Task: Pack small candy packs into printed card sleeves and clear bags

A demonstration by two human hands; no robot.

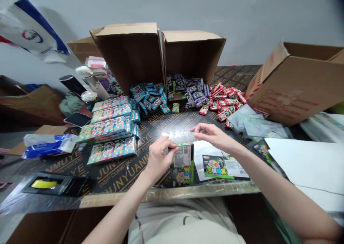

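Observation:
My left hand is closed on the top edge of a printed packet, held upright just above the table's front edge. My right hand pinches a strip of clear film or tape that stretches from it towards the left hand, above the packet. A flat printed label sheet lies on the table under my right wrist. Behind the hands lie heaps of small blue sweets, purple sweets and red sweets.
Two open cardboard boxes lie on their sides at the back, a third box at the right. Stacked filled packets sit left of centre. A tape dispenser is at front left, white sheets at right.

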